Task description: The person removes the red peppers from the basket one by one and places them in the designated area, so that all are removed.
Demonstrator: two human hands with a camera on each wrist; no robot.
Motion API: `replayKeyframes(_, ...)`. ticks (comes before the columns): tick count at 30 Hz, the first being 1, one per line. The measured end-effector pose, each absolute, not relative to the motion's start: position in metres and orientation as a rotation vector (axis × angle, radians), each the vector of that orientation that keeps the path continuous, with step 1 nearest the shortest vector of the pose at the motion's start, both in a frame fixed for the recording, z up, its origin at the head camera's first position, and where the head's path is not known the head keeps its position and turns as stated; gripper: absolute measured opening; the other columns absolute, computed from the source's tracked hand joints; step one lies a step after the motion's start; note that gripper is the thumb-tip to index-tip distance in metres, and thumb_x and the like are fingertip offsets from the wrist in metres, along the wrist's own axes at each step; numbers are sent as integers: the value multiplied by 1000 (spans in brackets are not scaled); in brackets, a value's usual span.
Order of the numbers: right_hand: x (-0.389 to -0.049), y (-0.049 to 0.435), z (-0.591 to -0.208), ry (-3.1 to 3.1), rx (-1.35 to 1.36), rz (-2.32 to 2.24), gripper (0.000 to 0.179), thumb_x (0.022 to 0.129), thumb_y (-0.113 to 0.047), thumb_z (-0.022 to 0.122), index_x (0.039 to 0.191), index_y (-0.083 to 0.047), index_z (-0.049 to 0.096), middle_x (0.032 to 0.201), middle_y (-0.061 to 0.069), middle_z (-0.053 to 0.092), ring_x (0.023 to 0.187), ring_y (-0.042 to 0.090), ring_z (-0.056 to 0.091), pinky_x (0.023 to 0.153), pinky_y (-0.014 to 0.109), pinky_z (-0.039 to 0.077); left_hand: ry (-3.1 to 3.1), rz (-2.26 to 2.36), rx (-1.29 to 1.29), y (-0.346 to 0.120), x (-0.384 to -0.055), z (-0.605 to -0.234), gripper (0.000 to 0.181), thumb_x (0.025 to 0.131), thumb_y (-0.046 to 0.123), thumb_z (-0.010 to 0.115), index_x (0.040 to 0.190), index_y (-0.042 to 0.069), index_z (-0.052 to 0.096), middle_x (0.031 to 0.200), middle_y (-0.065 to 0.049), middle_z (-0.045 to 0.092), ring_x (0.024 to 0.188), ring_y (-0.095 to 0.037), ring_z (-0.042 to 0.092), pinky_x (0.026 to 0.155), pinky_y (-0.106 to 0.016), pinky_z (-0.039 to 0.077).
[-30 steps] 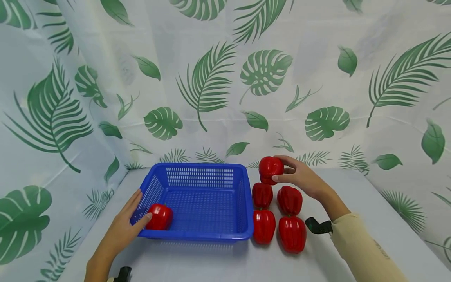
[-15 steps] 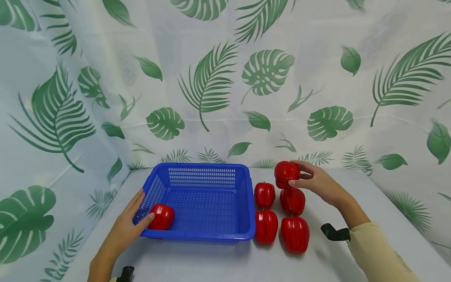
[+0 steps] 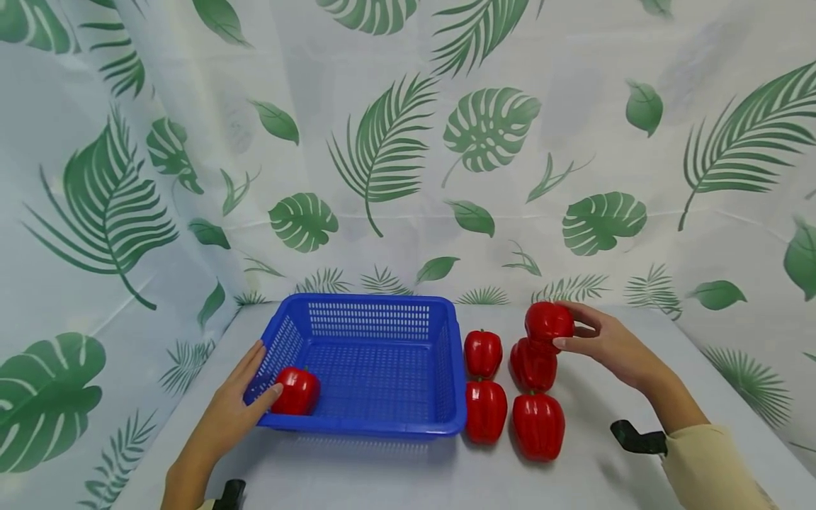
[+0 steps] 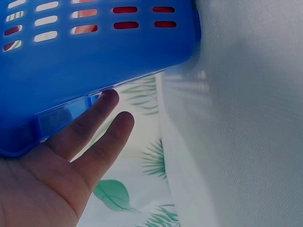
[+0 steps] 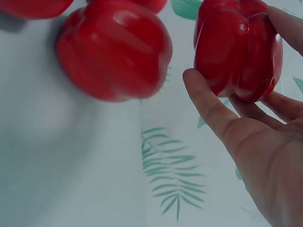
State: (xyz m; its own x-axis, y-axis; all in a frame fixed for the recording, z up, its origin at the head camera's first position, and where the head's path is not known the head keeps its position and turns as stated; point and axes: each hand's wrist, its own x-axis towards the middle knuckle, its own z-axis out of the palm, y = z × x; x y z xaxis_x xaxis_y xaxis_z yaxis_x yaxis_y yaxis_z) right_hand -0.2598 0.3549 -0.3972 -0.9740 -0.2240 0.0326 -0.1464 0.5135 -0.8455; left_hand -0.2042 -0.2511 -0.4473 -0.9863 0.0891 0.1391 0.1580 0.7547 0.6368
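Observation:
Thumb and fingers of my right hand [image 3: 608, 346] pinch a red bell pepper [image 3: 549, 322] by its right side. In the head view, that pepper appears just above and behind another red bell pepper [image 3: 533, 365]. My left hand [image 3: 226, 411] holds the near-left corner of a blue plastic basket [image 3: 370, 425], its thumb over the rim and its fingers along the outer wall. Two of its fingers [image 4: 111, 142] show straight beneath the rim in the left wrist view. Inside the basket, near the left thumb, sits one red bell pepper [image 3: 297, 391].
More red bell peppers stand to the right of the basket: one far left [image 3: 483, 353], one near left [image 3: 486, 411] against the basket's side, one near right [image 3: 538, 426]. The white table [image 3: 357, 478] ends at a leaf-patterned curtain [image 3: 395, 142].
My right hand has moved right and a little nearer with its bell pepper, from behind the left row to behind the right row. The left hand stays on the basket.

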Motion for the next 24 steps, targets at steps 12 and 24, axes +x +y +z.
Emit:
replayKeyframes(12, -246, 378, -408, 2626, -265, -1528, 90, 98, -25, 78, 168, -3, 26, 162, 31, 36, 140, 57, 41, 93, 52, 61, -2838, -1042, -237, -253, -208, -448, 87, 104, 43, 65, 168, -2, 26, 174, -25, 20, 155, -56, 22, 112, -78, 28)
replayKeyframes(24, -241, 395, -425, 2556, -169, -1598, 90, 102, -22, 73, 168, 2, 18, 164, 35, 28, 141, 56, 37, 93, 43, 62, -2827, -1048, -231, -254, -206, -449, 88, 104, 43, 65, 168, -3, 25, 175, -24, 19, 155, -56, 21, 111, -79, 30)
